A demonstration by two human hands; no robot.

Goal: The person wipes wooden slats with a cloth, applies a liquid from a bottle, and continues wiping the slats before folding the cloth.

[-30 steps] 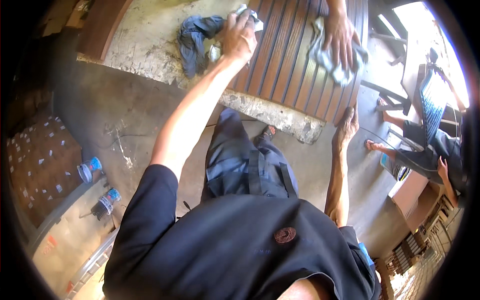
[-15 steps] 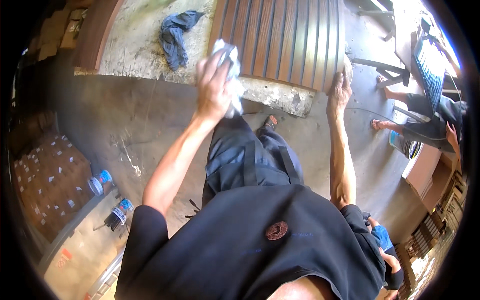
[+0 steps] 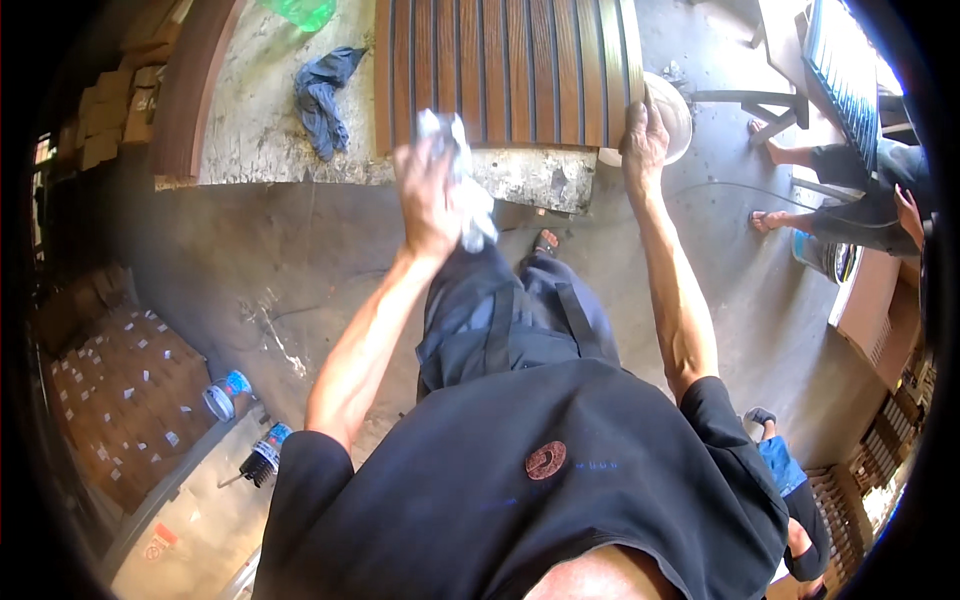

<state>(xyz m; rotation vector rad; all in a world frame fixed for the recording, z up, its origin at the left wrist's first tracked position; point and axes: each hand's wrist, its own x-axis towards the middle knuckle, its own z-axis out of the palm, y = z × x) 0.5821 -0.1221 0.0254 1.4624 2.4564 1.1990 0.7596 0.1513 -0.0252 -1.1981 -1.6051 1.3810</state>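
Left hand: the left hand is closed around a crumpled white rag, fist bunched so the cloth sticks out above and below the fingers. It is raised just off the near edge of the bench, in front of the panel's near end.

Right hand: the right hand is clamped over the near right corner of the slatted wooden panel, fingers wrapped on the edge. My reading: it pins the panel so it will not slide while the other hand works.

Panel: dark brown, grooved lengthwise, lying flat on the pale workbench, its near end close to the bench's front edge. That puts the end within arm's reach of someone standing.

Rag: held wadded, not spread; a wad probably presses better into grooves.

Spare cloth: a dark blue-grey cloth lies loose on the bench left of the panel, apart from it, within reach of the left arm.

Behind right hand: a round white bucket sits on the floor just past the panel corner, partly hidden by the hand.

Floor left: two spray cans lie on the concrete well away from the bench, beside stacked brown boxes.

Others: a seated person's sandalled feet at right, well apart from the bench.
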